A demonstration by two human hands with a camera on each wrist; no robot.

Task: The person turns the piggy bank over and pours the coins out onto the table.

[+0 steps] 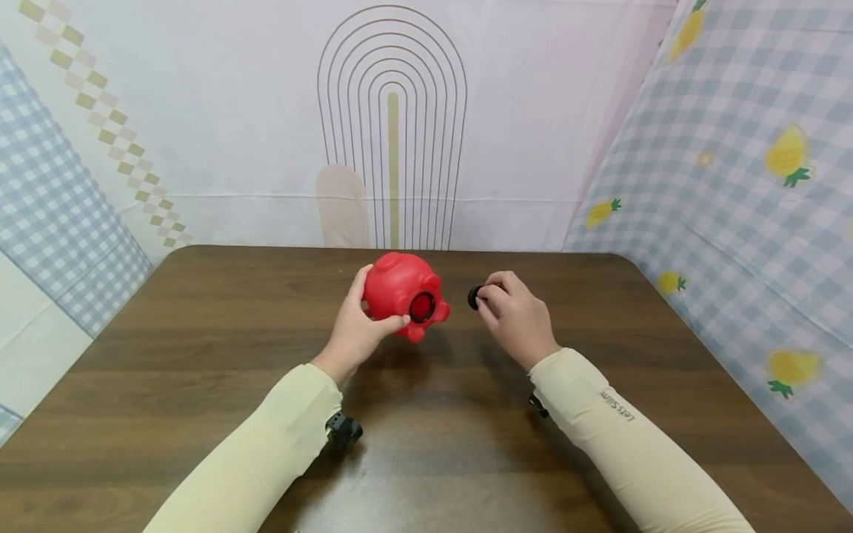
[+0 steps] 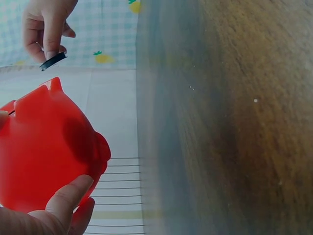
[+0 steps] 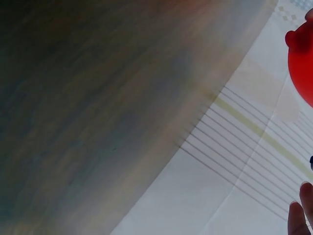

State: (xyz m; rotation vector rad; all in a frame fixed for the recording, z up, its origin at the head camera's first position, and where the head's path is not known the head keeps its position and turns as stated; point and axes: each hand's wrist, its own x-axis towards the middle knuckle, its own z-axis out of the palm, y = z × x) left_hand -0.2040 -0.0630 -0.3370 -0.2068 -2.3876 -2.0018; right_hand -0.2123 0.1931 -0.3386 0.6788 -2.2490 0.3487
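A red piggy bank (image 1: 392, 283) is tipped on its side above the table, its stubby feet and a round black-rimmed opening (image 1: 422, 306) facing right. My left hand (image 1: 352, 329) grips it from the left, thumb near the opening's rim and fingers round the far side. To the right, my right hand (image 1: 521, 318) pinches a small black round plug (image 1: 474, 297) between thumb and fingertips, apart from the bank. In the left wrist view the plug (image 2: 53, 61) shows as a thin disc just beyond the bank's feet. Only fingertips (image 3: 296, 218) of the right hand enter the right wrist view.
A dark brown wooden table (image 1: 200, 414) lies under both hands. Behind it hangs a white cloth (image 1: 253, 133) with arch lines, and a blue checked cloth (image 1: 733, 244) with yellow pineapples is on the right. Each wrist carries a black strap device (image 1: 344, 429).
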